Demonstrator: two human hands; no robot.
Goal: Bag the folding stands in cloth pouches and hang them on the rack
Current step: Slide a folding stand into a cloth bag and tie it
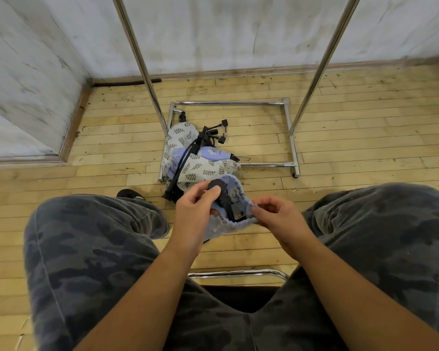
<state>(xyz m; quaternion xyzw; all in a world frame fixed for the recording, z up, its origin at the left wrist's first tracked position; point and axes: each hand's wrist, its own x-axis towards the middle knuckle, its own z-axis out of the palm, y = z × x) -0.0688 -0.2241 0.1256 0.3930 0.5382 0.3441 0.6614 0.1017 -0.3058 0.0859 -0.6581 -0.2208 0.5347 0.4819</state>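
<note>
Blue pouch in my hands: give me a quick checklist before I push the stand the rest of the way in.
1. Pouch mouth held open: ok, right hand pinches the rim.
2. Stand gripped: ok, left hand holds its top.
3. Stand fully inside: not ok, its top sticks out.
4. Drawstring free: cannot tell.
5. Rack top bar free for hanging: cannot tell, out of view.

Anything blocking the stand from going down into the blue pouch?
Nothing visible. The right hand pinches the rim of the blue pouch, holding its mouth open. The black stand, gripped at the top by the left hand, has its lower end inside the mouth.
</note>
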